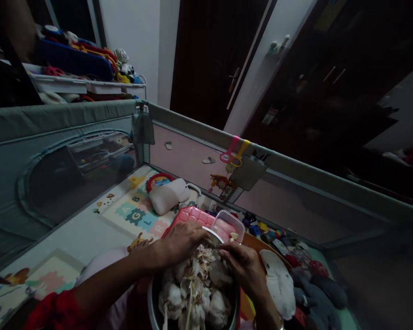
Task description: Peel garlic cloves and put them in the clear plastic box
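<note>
A metal bowl (pixel 152 300) holds several whole garlic bulbs (pixel 172 300), with loose papery garlic skins (pixel 204 259) heaped on top. My left hand (pixel 182 243) is over the bowl's far left side, its fingers curled together, and whatever lies under the fingertips is hidden. Across from it, my right hand (pixel 244 263) is pinched at the bowl's right rim; what it pinches is too small to make out. Just beyond the hands, a clear plastic container (pixel 241 225) has a few peeled garlic cloves (pixel 233 236) in it. It rests by a pink-red plastic surface (pixel 192 214).
A padded playpen rail (pixel 199 123) with mesh sides surrounds me. On the letter-patterned mat (pixel 124 215) lie a white bottle-shaped object (pixel 168 196) and a round red toy (pixel 159 180). Soft toys (pixel 318 298) and a white cushion-like item (pixel 278 284) crowd the right side.
</note>
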The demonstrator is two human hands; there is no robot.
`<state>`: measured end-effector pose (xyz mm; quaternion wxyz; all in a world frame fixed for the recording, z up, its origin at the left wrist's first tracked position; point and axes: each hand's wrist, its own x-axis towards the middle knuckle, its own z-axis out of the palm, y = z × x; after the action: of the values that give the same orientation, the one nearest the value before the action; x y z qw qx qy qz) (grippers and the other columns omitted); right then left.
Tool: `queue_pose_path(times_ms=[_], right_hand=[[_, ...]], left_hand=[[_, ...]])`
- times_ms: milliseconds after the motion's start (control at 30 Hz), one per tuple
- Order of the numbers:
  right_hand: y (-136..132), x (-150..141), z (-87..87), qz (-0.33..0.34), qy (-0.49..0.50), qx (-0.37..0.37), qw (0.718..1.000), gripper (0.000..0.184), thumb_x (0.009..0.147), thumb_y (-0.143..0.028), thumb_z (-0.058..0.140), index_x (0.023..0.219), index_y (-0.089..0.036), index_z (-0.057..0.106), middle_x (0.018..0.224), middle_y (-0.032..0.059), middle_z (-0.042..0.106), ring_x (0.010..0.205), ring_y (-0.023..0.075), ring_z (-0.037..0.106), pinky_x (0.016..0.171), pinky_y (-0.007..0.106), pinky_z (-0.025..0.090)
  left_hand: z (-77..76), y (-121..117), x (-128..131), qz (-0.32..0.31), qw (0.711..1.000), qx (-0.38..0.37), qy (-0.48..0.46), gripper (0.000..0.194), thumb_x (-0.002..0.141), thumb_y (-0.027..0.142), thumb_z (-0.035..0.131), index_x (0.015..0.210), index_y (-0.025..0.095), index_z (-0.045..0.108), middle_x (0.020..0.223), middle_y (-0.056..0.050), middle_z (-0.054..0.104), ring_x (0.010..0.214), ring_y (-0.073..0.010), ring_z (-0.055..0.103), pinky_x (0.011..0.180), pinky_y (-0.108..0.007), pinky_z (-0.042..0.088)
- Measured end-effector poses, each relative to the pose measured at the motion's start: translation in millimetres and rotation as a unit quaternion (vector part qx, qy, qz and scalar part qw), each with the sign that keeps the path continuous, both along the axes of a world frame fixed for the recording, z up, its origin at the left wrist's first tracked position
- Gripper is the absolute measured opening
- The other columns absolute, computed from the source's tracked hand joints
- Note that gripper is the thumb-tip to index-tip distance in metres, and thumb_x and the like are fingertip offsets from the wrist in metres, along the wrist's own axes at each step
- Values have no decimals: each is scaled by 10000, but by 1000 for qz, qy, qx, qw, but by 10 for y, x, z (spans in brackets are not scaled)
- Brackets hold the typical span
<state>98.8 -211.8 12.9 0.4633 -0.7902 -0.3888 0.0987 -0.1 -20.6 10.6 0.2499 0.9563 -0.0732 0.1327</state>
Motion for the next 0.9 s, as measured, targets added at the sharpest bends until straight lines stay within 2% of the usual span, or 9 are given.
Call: queue_pose_path(times_ms=[133, 267, 367, 467, 667, 800, 900], right_hand=[[-1, -112, 67, 70, -77, -87, 991, 107, 762, -271, 656, 831, -237, 731, 798, 42, 730, 712, 201, 651, 638, 280, 490], [63, -230, -51, 92, -209, -178, 957, 88, 737, -150, 653, 768, -212, 706, 897, 74, 696, 878, 241, 595, 828, 374, 462], [118, -307, -151, 100, -264, -207, 937, 97, 732, -138, 655, 747, -226, 692, 921, 64, 689, 918, 253, 560, 834, 378, 450], [144, -329, -217, 93, -283, -208, 932, 88, 767, -175, 641, 761, -251, 685, 939, 45, 687, 947, 258, 546, 839, 378, 436], [184, -291, -295, 58, -291, -200, 934, 178, 817, -133, 573, 796, -267, 689, 861, 38, 698, 868, 240, 570, 821, 375, 428], [177, -289, -197, 105, -243, -223, 938, 139, 772, -168, 665, 848, -275, 709, 916, 20, 703, 888, 223, 587, 785, 318, 443], [157, -297, -76, 144, -240, -251, 927, 118, 751, -216, 701, 837, -296, 707, 956, -4, 704, 909, 226, 588, 794, 318, 426]], left_hand=[[6, 69, 29, 23, 1000, 18, -1, 154, 865, 157, 506, 925, 164, 648, 852, -64, 673, 823, -207, 616, 750, -308, 478], [20, 153, 49, 39, 999, 8, -31, 142, 869, 165, 507, 909, 156, 642, 849, -64, 670, 814, -195, 610, 736, -290, 479], [29, 184, 65, 56, 998, -1, -42, 140, 873, 176, 512, 925, 160, 641, 875, -64, 676, 823, -191, 613, 739, -287, 482], [29, 194, 78, 67, 996, -8, -50, 143, 877, 185, 510, 914, 163, 646, 876, -58, 681, 829, -184, 614, 756, -283, 481], [4, 226, 58, 42, 999, -8, -20, 154, 880, 182, 509, 947, 157, 646, 880, -61, 688, 853, -195, 618, 775, -298, 478], [-7, 264, 34, 46, 999, -17, -10, 159, 890, 195, 502, 927, 143, 648, 876, -73, 682, 860, -198, 622, 796, -304, 466], [-3, 290, 18, 48, 999, -22, -8, 165, 894, 195, 491, 919, 140, 645, 874, -76, 675, 845, -195, 622, 782, -296, 464]])
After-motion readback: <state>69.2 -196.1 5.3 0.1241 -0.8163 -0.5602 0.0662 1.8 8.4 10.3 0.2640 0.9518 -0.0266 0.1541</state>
